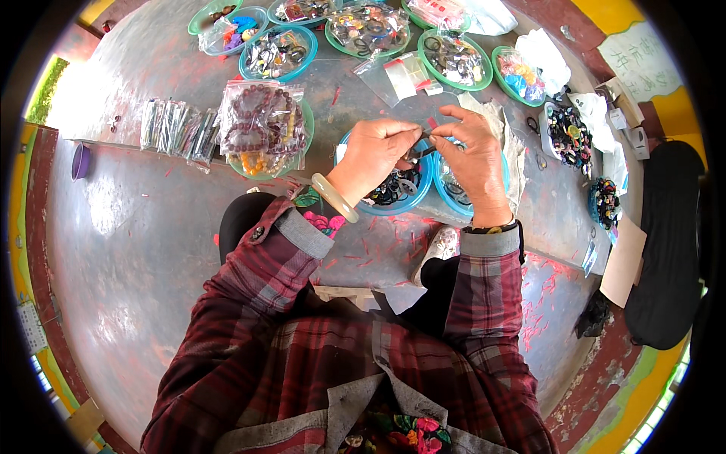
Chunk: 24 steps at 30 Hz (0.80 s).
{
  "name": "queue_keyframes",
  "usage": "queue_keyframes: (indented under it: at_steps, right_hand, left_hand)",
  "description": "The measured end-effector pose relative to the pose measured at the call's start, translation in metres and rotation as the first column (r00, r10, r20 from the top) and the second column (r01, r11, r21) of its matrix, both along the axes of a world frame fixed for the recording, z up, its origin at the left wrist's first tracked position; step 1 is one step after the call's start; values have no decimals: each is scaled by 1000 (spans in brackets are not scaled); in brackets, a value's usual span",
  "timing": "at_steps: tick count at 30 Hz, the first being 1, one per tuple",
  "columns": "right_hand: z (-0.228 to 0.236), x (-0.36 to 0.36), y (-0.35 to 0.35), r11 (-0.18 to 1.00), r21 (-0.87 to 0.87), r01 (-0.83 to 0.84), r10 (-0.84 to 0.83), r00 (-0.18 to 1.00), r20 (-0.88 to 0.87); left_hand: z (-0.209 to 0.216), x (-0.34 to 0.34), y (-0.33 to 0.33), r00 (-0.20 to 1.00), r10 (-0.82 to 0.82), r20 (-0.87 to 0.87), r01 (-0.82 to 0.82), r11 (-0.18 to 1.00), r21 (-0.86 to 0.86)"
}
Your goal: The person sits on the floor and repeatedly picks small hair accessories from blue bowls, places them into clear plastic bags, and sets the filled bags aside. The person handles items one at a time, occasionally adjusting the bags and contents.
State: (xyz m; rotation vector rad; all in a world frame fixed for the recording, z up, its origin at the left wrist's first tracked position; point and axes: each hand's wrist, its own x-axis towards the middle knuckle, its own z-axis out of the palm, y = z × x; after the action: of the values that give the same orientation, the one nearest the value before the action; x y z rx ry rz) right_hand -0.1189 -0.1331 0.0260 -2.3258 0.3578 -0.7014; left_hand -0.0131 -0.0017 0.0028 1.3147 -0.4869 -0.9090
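Dark, slim, bendy-looking band (423,150), too small to make out fully, sits between the fingertips of both hands. The left hand (378,151) pinches it with thumb and forefinger pressed together; the right hand (473,155) grips it narrowly between thumb and forefinger, its other fingers loosely curled. Below the left hand stands a round blue plastic bowl (427,181) holding dark bands, and just beside it, under the right hand, a second round blue plastic bowl (441,188). Left of the left hand, a clear plastic bag of dark red beaded bracelets (261,125) rests on a round green bowl (308,129). An off-white crumpled cloth (514,140) lies just right of the right hand; farther right is a white tray (546,136) of dark bands.
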Motion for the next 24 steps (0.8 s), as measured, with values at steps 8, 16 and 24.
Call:
queue_keyframes:
  at_steps: [8,16,24]
  right_hand:
    - [-2,1,1,927,373,29,-19,999,-32]
    - [-6,-3,-10,546,837,41,-5,999,-46]
    - [-1,-1,-1,619,785,15,-58,998,26]
  left_hand:
    - [-2,6,3,974,-31,-226,21,999,-50]
    - [4,8,3,911,-12,-413,-68,982,-178]
    - [-1,10,4,933,-21,-359,-37,987,-155]
